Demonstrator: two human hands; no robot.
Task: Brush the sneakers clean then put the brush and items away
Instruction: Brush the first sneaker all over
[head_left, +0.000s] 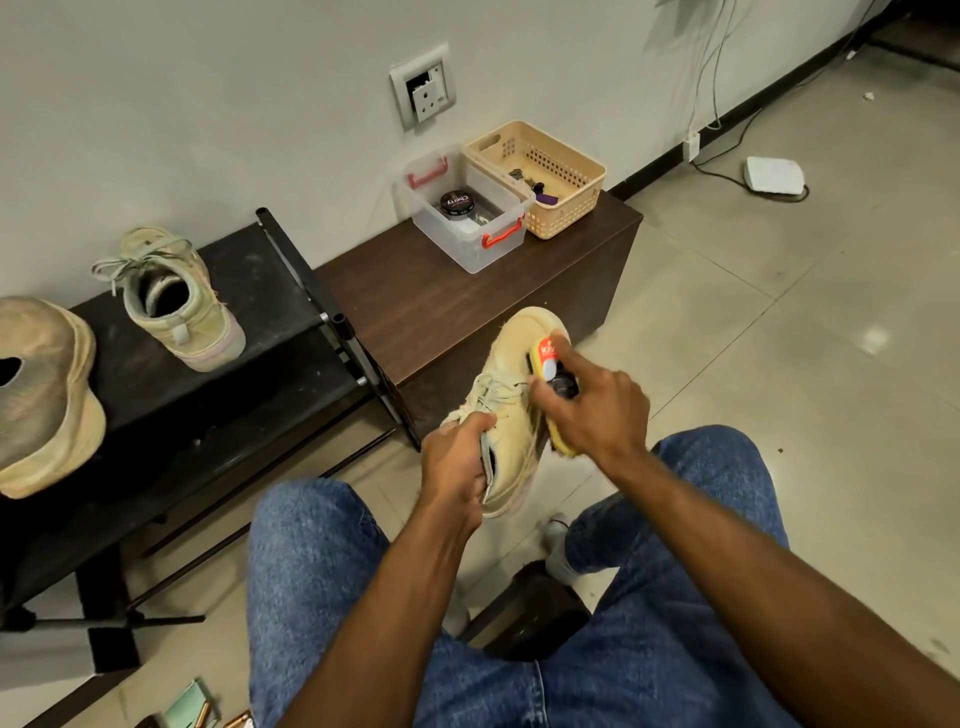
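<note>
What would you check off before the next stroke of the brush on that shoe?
1. Left hand grips the held sneaker at its opening: ok.
2. Right hand holds the brush against the shoe's side: ok.
3. Bristles flat on the fabric: cannot tell, the hand hides them.
4. Second sneaker waiting on the black rack: ok.
5. Clear storage box open on the brown bench for putting things away: ok.
</note>
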